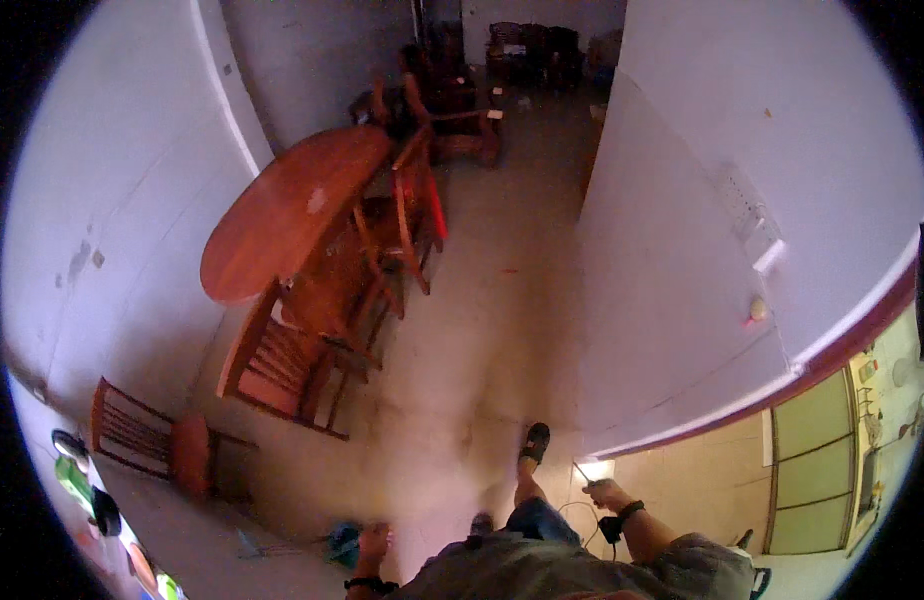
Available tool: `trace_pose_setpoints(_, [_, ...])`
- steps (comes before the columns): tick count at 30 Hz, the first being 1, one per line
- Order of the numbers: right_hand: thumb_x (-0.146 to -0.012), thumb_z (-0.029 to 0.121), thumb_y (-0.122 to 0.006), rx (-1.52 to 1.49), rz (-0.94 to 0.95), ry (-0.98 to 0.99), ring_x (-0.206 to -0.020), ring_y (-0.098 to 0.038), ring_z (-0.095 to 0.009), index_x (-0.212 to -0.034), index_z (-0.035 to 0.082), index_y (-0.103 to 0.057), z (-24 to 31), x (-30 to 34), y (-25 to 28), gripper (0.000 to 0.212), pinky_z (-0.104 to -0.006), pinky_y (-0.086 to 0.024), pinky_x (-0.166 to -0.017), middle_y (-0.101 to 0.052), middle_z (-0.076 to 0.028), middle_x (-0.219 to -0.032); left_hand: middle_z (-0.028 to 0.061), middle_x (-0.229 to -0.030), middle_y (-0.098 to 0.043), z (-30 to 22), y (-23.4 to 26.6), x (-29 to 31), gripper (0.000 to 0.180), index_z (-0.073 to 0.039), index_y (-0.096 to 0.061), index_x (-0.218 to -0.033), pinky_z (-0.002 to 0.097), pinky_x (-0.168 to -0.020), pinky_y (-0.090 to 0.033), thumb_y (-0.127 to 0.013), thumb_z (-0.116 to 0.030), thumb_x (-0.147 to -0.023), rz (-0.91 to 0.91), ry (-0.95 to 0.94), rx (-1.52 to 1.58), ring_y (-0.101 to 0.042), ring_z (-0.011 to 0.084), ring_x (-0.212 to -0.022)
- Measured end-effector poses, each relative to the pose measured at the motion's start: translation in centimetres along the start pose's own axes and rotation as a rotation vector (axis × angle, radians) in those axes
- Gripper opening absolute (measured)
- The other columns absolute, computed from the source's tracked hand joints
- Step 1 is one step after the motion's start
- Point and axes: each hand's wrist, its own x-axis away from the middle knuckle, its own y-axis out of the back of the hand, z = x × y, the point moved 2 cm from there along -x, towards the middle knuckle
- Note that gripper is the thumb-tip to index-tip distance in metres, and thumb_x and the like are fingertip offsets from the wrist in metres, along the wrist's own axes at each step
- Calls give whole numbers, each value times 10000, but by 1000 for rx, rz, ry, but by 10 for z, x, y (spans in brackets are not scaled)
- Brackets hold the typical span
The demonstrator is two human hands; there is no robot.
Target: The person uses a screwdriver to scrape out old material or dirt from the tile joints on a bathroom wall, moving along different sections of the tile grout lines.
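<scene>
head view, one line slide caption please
Right hand gripping a thin rod, wooden table and chairs ahead to the left.

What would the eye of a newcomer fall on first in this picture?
The large reddish-brown table probably draws the eye first, left of centre, with wooden chairs beside it. Near the lower edge, the right hand grips a thin dark object, and the left hand is beside a teal thing.

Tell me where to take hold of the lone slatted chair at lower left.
The chair looks upright, its slatted back rising above the seat, so the top rail is likely best: come down from above with the left hand, which is nearer, and close over the rail.
</scene>
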Motion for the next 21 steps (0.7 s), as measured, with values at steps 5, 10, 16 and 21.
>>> trace_pose_setpoints(5, [-824, 399, -689, 330, 94, 144, -507, -487, -129, -863, 57, -646, 122, -82, 44, 346, -292, -424, -476, -531, -24, -597, 96, -728, -651, -72, -83, -14, 213, -49, -648, -809, 290, -535, -480, -550, -225, -878, 106, 49, -448, -608, 171, -606])
trace_pose_setpoints(10, [-829, 411, -669, 198, 101, 600, -501, -506, -168, -754, 17, -576, 219, -146, 112, 411, -341, -435, -500, -540, -55, -579, 99, -748, -656, -160, -180, -50, 212, -35, -650, -837, 292, -551, -488, -553, -219, -880, 153, 66, -515, -615, 172, -624])
trace_pose_setpoints(16, [-844, 384, -649, 411, -37, 709, -651, -558, -238, -888, 7, -611, 344, -199, 144, 381, -412, -468, -633, -604, -133, -720, 102, -772, -663, -248, -242, -115, 216, -19, -653, -871, 294, -571, -498, -557, -213, -882, 154, 35, -497, -623, 174, -646])
trace_pose_setpoints(21, [-856, 422, -622, 411, 72, 483, -809, -605, -293, -970, 12, -640, 389, -258, 168, 426, -413, -476, -737, -650, -189, -893, 105, -793, -668, -276, -276, -184, 223, -6, -655, -899, 296, -588, -506, -560, -207, -883, 187, 74, -509, -629, 175, -664])
